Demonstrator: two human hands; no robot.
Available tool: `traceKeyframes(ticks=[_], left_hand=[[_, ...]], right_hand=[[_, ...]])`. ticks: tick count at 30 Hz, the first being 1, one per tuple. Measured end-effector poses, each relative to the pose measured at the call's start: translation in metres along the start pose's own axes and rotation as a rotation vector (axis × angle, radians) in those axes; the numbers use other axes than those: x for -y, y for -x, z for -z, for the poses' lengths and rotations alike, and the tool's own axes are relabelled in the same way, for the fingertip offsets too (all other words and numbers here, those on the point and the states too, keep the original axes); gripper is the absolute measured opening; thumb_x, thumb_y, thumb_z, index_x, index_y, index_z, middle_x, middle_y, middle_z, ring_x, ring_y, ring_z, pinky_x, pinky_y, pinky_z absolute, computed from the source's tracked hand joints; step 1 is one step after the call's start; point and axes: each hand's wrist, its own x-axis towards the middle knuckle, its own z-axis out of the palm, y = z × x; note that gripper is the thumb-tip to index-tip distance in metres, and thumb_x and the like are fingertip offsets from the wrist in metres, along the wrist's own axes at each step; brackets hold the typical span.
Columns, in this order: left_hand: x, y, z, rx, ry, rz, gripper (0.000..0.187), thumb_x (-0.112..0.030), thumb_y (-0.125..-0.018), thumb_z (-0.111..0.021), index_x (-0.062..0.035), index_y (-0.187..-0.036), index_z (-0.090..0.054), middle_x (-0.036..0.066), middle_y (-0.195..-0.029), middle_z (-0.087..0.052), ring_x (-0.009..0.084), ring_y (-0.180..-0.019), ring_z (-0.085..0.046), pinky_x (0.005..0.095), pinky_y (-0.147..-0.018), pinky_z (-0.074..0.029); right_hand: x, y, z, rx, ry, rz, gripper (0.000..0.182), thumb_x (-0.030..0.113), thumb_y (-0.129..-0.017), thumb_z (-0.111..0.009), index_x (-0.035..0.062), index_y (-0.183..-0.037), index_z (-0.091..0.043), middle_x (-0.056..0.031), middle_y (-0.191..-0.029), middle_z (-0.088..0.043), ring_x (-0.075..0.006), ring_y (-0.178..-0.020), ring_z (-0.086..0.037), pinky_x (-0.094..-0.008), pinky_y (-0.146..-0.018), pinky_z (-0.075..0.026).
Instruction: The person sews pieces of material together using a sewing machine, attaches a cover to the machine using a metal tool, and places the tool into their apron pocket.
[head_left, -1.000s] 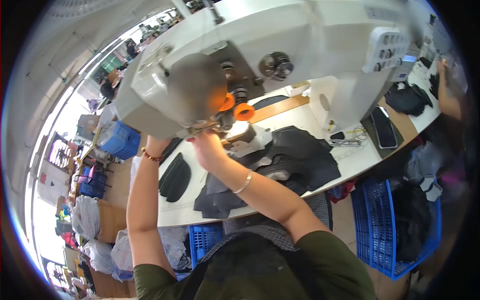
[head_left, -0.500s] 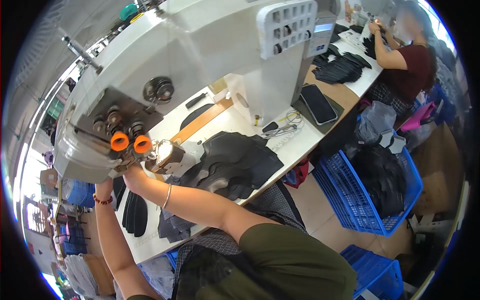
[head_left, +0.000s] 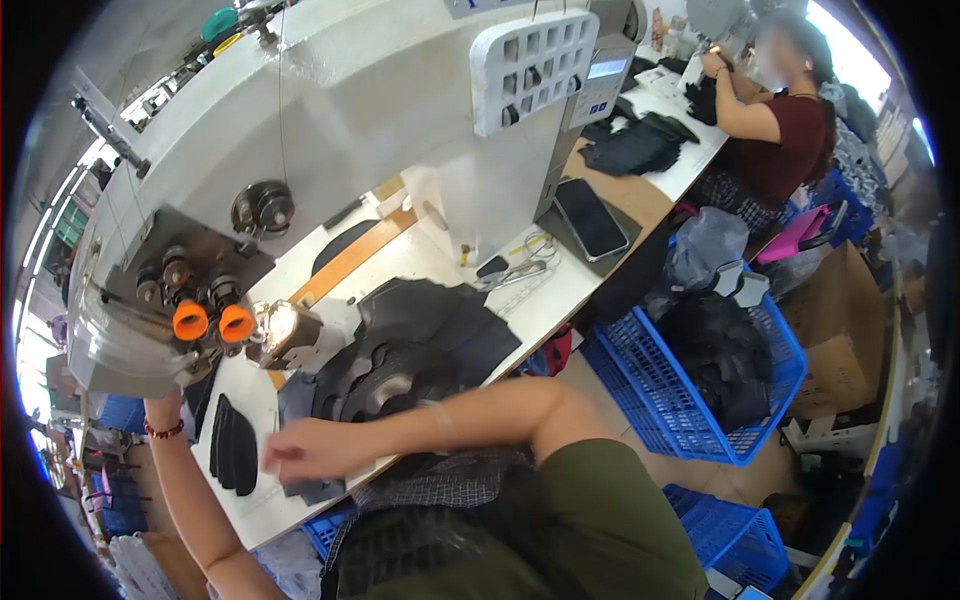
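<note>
My left hand [head_left: 163, 410] is under the head of a white industrial sewing machine [head_left: 350, 110]. Its fingers are hidden behind the machine, so what they hold does not show. My right hand [head_left: 315, 450] is in front of the machine, over the table's near edge, its fingers smeared by motion. Just left of it lie several long dark cut pieces [head_left: 233, 448], fanned together. Beyond it, a pile of black cut pieces [head_left: 420, 340] covers part of the white tabletop [head_left: 245, 378]. Two orange knobs [head_left: 235, 323] sit on the machine head.
Scissors [head_left: 525, 262] and a phone [head_left: 592, 220] lie on the table by the machine's column. On the floor at right stands a blue crate [head_left: 640, 370] with black pieces inside, a cardboard box [head_left: 840, 340] beside it. A co-worker [head_left: 775, 125] sits at the far table.
My right hand has come away from the machine head, back and toward me, over the table's near edge. My left hand stays under the machine head. The whole view has shifted slightly.
</note>
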Motion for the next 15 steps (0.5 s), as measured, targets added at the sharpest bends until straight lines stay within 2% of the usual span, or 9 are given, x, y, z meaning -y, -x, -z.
traceKeyframes(ticks=[2,3,5,6,7,9,10,12,15], left_hand=[[0.008,0.023,0.013,-0.009,0.063,0.002,0.019,-0.013,-0.097,-0.058,-0.0007,-0.109,-0.066,0.011,-0.106,-0.067,0.0230,-0.096,-0.063,0.0372,-0.083,-0.051],[0.004,0.022,0.007,-0.013,0.095,0.009,0.019,-0.013,-0.097,-0.058,-0.0008,-0.109,-0.065,0.011,-0.106,-0.067,0.0230,-0.097,-0.063,0.0372,-0.083,-0.051],[0.010,0.003,0.008,-0.019,0.157,0.040,0.019,-0.013,-0.097,-0.058,-0.0009,-0.110,-0.065,0.011,-0.107,-0.067,0.0230,-0.097,-0.063,0.0372,-0.083,-0.051],[0.004,0.001,0.000,-0.022,0.184,0.053,0.019,-0.013,-0.097,-0.058,-0.0009,-0.110,-0.065,0.011,-0.107,-0.067,0.0230,-0.097,-0.063,0.0372,-0.084,-0.051],[0.016,0.011,0.016,-0.022,0.206,0.069,0.020,-0.013,-0.097,-0.058,-0.0009,-0.110,-0.065,0.011,-0.108,-0.067,0.0229,-0.098,-0.063,0.0372,-0.084,-0.051],[0.009,0.009,0.006,-0.030,0.243,0.085,0.020,-0.014,-0.097,-0.058,-0.0010,-0.111,-0.064,0.010,-0.108,-0.067,0.0229,-0.098,-0.063,0.0372,-0.084,-0.051],[0.016,0.018,0.016,-0.032,0.256,0.091,0.020,-0.014,-0.097,-0.058,-0.0011,-0.112,-0.064,0.010,-0.109,-0.067,0.0229,-0.098,-0.063,0.0372,-0.084,-0.051],[0.039,0.032,0.045,-0.034,0.271,0.100,0.021,-0.014,-0.097,-0.058,-0.0011,-0.112,-0.064,0.010,-0.109,-0.066,0.0229,-0.099,-0.063,0.0372,-0.085,-0.051],[0.041,0.038,0.050,-0.043,0.284,0.112,0.021,-0.014,-0.097,-0.058,-0.0013,-0.113,-0.063,0.010,-0.110,-0.066,0.0228,-0.100,-0.062,0.0372,-0.085,-0.051]], right_hand=[[0.052,0.074,0.034,-0.193,0.847,0.109,0.022,0.028,-0.087,-0.072,0.0088,-0.095,-0.066,-0.0065,-0.082,-0.064,-0.0222,-0.078,-0.062,-0.0384,-0.070,-0.049],[0.067,0.101,0.057,-0.383,1.179,0.181,0.022,0.028,-0.080,-0.075,0.0089,-0.088,-0.067,-0.0041,-0.080,-0.063,-0.0265,-0.074,-0.060,-0.0417,-0.069,-0.048],[0.073,0.160,0.118,-0.767,1.688,0.251,0.019,0.019,-0.070,-0.076,0.0083,-0.082,-0.065,-0.0069,-0.082,-0.061,-0.0277,-0.080,-0.060,-0.0439,-0.067,-0.044],[0.084,0.194,0.152,-0.885,1.761,0.064,0.028,0.018,-0.068,-0.077,0.0063,-0.090,-0.064,-0.0090,-0.088,-0.062,-0.0312,-0.086,-0.059,-0.0464,-0.076,-0.044],[0.103,0.221,0.173,-1.096,1.828,-0.119,0.036,0.018,-0.071,-0.077,0.0056,-0.101,-0.062,-0.0107,-0.103,-0.064,-0.0342,-0.100,-0.058,-0.0464,-0.090,-0.041],[0.124,0.257,0.205,-1.182,2.034,-0.217,0.040,0.021,-0.074,-0.076,0.0055,-0.107,-0.060,-0.0128,-0.119,-0.063,-0.0347,-0.115,-0.053,-0.0479,-0.100,-0.034],[0.120,0.270,0.215,-1.178,2.038,-0.222,0.040,0.021,-0.074,-0.076,0.0055,-0.107,-0.060,-0.0128,-0.119,-0.063,-0.0347,-0.115,-0.053,-0.0479,-0.100,-0.034],[0.109,0.289,0.231,-1.079,2.057,-0.450,0.038,0.024,-0.076,-0.076,0.0058,-0.106,-0.061,-0.0135,-0.128,-0.061,-0.0343,-0.120,-0.050,-0.0488,-0.099,-0.033],[0.114,0.261,0.211,-1.138,2.026,-0.300,0.039,0.025,-0.075,-0.075,0.0058,-0.106,-0.061,-0.0130,-0.125,-0.062,-0.0336,-0.118,-0.051,-0.0501,-0.098,-0.033]])
